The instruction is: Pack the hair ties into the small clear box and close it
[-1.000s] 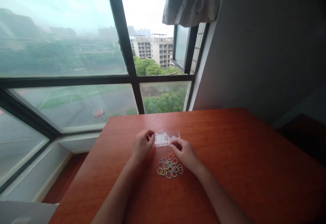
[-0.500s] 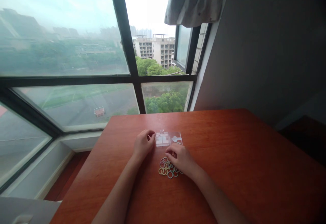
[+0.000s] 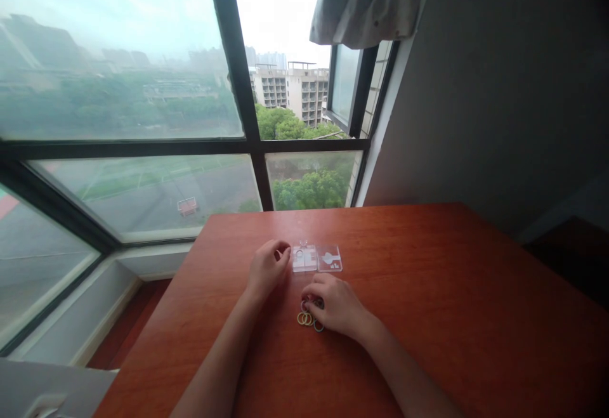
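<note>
Head view: just below the centre of the frame I see an open clear box point(image 3: 304, 259) on the reddish table point(image 3: 428, 310), the curled left hand point(image 3: 267, 269) at its left edge, gripping or not I cannot tell. Lower down, well apart from the left, the right hand point(image 3: 335, 304) bends over some rings point(image 3: 305, 319), perhaps pinching one, I cannot tell

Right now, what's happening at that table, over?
Left fingers beside clear box. Box lid open. Right fingers at ring pile. Some rings hidden behind them.
</note>
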Action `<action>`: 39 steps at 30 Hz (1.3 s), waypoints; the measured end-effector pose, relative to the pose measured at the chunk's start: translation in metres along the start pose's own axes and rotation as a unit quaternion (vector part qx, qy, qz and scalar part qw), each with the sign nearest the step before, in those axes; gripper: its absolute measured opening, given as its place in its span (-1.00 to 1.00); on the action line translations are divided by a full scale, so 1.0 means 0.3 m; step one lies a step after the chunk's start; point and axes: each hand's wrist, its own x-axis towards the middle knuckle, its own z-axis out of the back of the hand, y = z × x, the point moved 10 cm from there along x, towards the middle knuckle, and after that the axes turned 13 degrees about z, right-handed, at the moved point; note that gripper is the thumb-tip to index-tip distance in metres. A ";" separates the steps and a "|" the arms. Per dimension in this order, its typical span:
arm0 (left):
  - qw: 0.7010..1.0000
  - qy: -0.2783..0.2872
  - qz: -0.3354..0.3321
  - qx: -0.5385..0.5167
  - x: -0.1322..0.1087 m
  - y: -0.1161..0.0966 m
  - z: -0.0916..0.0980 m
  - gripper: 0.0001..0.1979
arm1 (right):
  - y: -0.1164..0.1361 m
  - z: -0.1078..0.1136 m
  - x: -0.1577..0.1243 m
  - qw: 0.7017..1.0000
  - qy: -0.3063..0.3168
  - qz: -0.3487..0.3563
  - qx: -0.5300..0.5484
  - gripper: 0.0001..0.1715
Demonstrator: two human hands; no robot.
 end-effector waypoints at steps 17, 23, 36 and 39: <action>0.991 0.091 -0.050 -0.078 -0.039 -0.086 -0.052 -0.84 | -0.129 0.146 -0.021 0.975 -0.197 -0.078 0.068 -0.95; 0.969 0.193 -0.084 -0.129 -0.100 -0.180 -0.109 -0.83 | -0.177 0.168 -0.046 0.954 -0.253 -0.110 0.121 -0.84; 0.992 0.064 -0.037 -0.097 -0.042 -0.092 -0.051 -0.86 | -0.196 0.151 -0.042 0.966 -0.210 -0.120 0.090 -0.91; 0.997 0.026 -0.006 -0.068 -0.014 -0.035 -0.027 -0.84 | -0.207 0.128 -0.041 0.976 -0.169 -0.121 0.059 -0.90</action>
